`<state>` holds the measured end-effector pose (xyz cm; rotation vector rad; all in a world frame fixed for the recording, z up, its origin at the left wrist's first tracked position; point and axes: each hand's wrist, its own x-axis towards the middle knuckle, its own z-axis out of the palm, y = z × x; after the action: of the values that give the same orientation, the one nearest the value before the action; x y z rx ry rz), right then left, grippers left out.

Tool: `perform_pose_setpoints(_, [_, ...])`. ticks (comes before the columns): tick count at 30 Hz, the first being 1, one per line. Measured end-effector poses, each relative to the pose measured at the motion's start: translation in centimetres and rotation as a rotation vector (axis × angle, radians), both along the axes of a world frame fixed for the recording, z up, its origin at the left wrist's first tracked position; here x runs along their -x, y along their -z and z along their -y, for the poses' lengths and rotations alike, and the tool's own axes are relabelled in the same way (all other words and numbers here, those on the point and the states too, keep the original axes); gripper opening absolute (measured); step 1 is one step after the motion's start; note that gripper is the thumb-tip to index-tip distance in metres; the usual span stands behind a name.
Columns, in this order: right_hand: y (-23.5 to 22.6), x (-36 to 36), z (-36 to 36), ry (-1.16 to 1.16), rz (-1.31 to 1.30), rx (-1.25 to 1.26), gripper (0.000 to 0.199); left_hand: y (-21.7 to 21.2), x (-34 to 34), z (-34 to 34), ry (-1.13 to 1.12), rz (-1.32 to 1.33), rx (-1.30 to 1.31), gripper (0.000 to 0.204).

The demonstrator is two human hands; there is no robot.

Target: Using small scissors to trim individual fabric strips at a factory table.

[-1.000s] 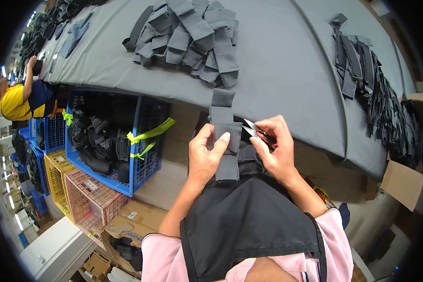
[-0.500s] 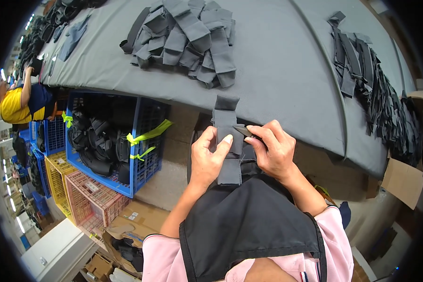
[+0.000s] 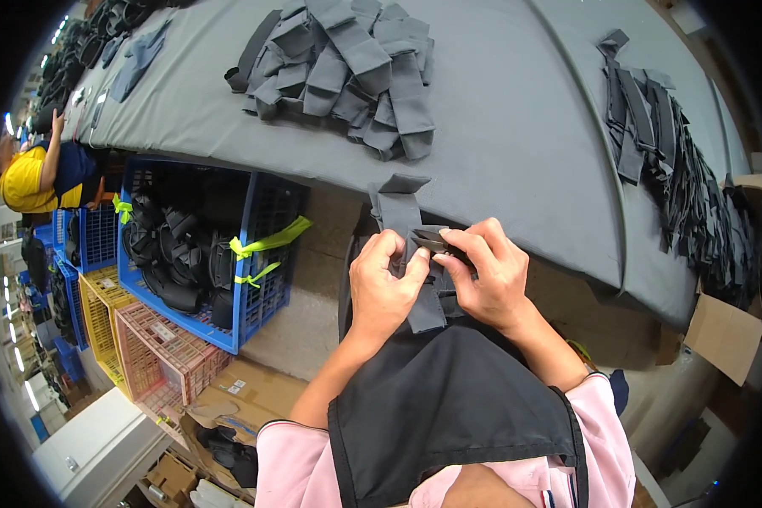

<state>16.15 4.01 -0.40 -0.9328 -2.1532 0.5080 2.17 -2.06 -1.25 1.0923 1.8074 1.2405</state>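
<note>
Snips have shifted L since 0.5 s ago, blades now over the grey strip, not at its R edge; strip's lower end swung R. Your L hand pinches strip btwn thumb & fingers; R hand grips snips, handles mostly hidden. Strip lies btwn hands, upper end just beyond them, lower end near your black apron. Blade contact: can't tell. To do it well: L thumb clear of tips, cloth taut, small shallow bites, no nicks. Beyond hands: table w/ pile of strips. L of L hand: blue crate, dark pieces inside. Far R of R hand: dark heap of strips.
</note>
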Motion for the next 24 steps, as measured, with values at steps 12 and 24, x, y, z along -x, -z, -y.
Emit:
perform_pose_setpoints(12, [0.36,0.49,0.2,0.012,-0.056,0.028,0.027,-0.67,-0.36,0.02,0.041,-0.177,-0.037,0.022])
perform_pose_setpoints(24, [0.38,-0.14,0.13,-0.007,-0.153,0.14,0.025,-0.56,-0.38,-0.1,0.034,-0.199,-0.061,0.025])
